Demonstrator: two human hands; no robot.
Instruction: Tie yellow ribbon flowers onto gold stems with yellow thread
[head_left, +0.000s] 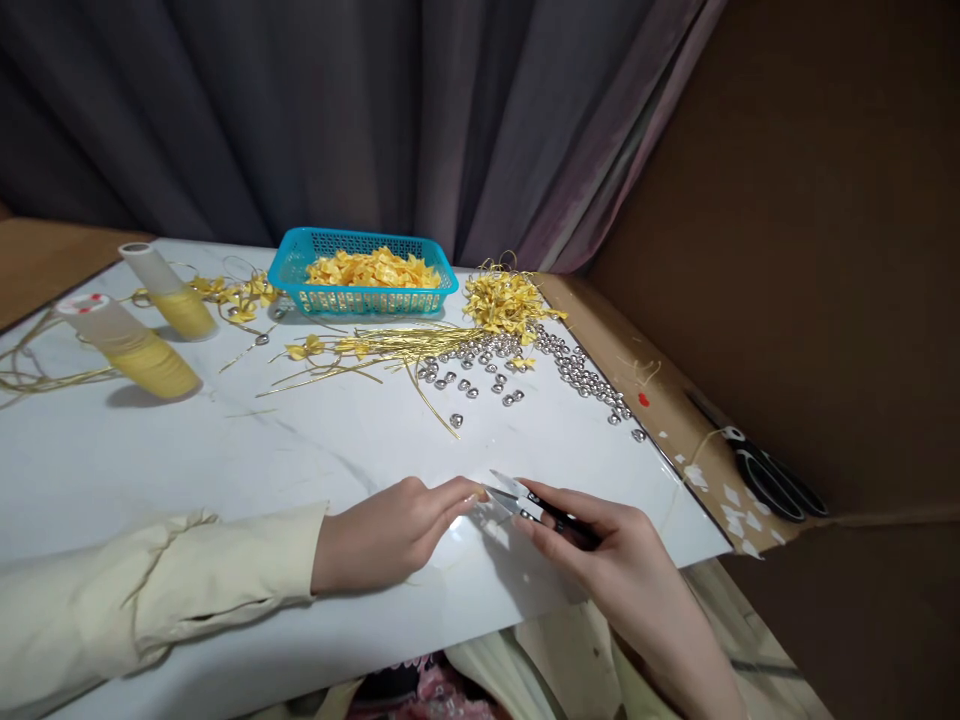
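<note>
My right hand grips a pair of black-handled thread snips, their blades slightly apart. The blade tips point left, at the fingertips of my left hand. That hand is closed in a pinch, low over the white tabletop. A small yellowish bit shows at its fingertips, too small to name. Beyond the hands lie scattered silver beads and a bundle of gold cords. The far end of the bundle carries a cluster of yellow ribbon bows.
A blue basket of yellow bows stands at the back. Two spools of yellow cord, a near one and a far one, stand at the left. Black scissors rest on cardboard at the right, beside white scraps.
</note>
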